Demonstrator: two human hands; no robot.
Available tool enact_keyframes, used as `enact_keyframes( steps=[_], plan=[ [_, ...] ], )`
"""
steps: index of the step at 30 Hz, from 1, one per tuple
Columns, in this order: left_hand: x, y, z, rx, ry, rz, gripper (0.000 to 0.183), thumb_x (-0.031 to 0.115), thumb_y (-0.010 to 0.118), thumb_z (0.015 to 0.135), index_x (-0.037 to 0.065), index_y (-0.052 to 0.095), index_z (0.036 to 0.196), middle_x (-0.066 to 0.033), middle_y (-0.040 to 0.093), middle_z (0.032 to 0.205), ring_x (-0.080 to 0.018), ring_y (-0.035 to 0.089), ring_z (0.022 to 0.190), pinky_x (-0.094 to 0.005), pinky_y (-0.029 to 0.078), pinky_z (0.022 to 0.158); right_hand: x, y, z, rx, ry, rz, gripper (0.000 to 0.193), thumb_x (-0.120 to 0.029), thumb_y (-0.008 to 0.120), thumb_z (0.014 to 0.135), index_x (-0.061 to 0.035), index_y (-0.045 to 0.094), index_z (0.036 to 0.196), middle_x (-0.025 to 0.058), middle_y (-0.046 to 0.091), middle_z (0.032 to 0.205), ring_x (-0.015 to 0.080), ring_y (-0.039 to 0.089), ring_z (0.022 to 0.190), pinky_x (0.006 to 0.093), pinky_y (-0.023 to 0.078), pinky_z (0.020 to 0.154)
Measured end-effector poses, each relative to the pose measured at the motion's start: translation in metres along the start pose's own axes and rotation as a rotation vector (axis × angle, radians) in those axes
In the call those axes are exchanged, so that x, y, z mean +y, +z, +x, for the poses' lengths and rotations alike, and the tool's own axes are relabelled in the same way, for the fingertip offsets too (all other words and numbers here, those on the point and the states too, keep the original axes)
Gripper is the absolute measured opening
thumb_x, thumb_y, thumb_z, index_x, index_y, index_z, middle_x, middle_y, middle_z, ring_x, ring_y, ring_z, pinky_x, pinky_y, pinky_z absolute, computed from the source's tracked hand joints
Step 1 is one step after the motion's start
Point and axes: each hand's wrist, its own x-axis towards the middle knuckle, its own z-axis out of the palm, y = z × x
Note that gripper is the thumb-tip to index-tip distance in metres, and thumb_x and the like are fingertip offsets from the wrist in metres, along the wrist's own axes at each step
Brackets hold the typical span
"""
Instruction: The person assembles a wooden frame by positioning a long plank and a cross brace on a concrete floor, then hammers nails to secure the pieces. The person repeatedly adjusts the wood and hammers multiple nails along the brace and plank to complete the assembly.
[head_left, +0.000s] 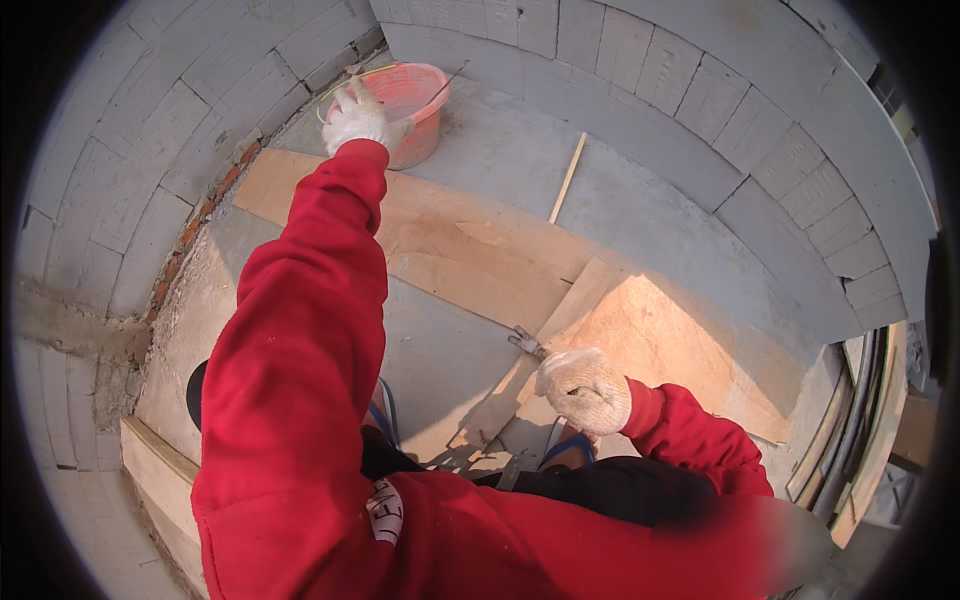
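My left hand point(357, 115), in a whitish work glove, is stretched far forward to a pink plastic bucket point(422, 132). Its fingers are closed over the near-left part of the bucket's rim, beside a thin yellowish handle. Low and near my body, my right hand point(585, 390) wears a matching knit glove and grips a hammer. The metal hammer head point(527, 342) sticks out past the thumb side, over a narrow wooden board point(575, 305); most of the handle is hidden by the glove. A wide plywood sheet point(480, 245) lies under and beyond the board.
A thin wooden strip point(569, 178) lies on the grey floor beyond the plywood. Block walls point(150, 140) close in the left and far sides. Several boards and dark pipes point(860, 430) lean at the right. My sandalled feet point(570, 445) stand beside the plywood.
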Motion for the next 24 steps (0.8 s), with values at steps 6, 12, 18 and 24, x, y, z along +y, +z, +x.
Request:
enact_keyframes(
  steps=[6,12,18,24],
  plan=[
    [0.056,0.032,-0.196,-0.763,0.351,-0.501,0.105,0.062,0.079,0.075,-0.004,0.043,0.148,-0.0261,0.055,0.141,-0.0373,0.056,0.13,-0.0433,0.046,0.109,-0.024,-0.058,-0.083,0.565,0.167,0.654,0.021,-0.011,0.067,0.092,-0.0017,0.066,0.111,0.0133,0.067,0.103,0.0282,0.065,0.093,0.0364,0.055,0.08],
    [0.079,0.046,-0.377,-0.984,0.325,-0.308,0.112,0.045,0.087,0.07,0.007,0.026,0.156,-0.0273,0.05,0.139,-0.0411,0.052,0.129,-0.0485,0.049,0.104,-0.074,-0.058,-0.116,0.643,0.336,-0.21,0.022,-0.028,0.064,0.096,-0.007,0.06,0.091,0.0061,0.059,0.081,0.0227,0.06,0.075,0.0334,0.049,0.071],
    [0.073,0.065,-0.382,-0.822,0.404,-0.509,0.081,0.024,0.081,0.074,0.014,0.043,0.145,-0.0217,0.054,0.133,-0.039,0.054,0.124,-0.0508,0.05,0.097,-0.07,-0.052,-0.158,0.519,0.693,-0.493,0.034,-0.004,0.069,0.085,-0.0043,0.067,0.119,0.014,0.069,0.105,0.0309,0.067,0.097,0.0421,0.054,0.082],
    [0.075,0.067,-0.298,-0.54,0.846,-0.383,0.082,0.014,0.077,0.075,0.021,0.042,0.149,-0.0098,0.055,0.138,-0.0339,0.055,0.123,-0.0475,0.042,0.107,-0.082,-0.054,-0.163,0.922,0.448,0.176,0.024,-0.028,0.067,0.094,-0.005,0.061,0.097,0.0055,0.058,0.081,0.0208,0.057,0.066,0.034,0.048,0.06]
  ],
)
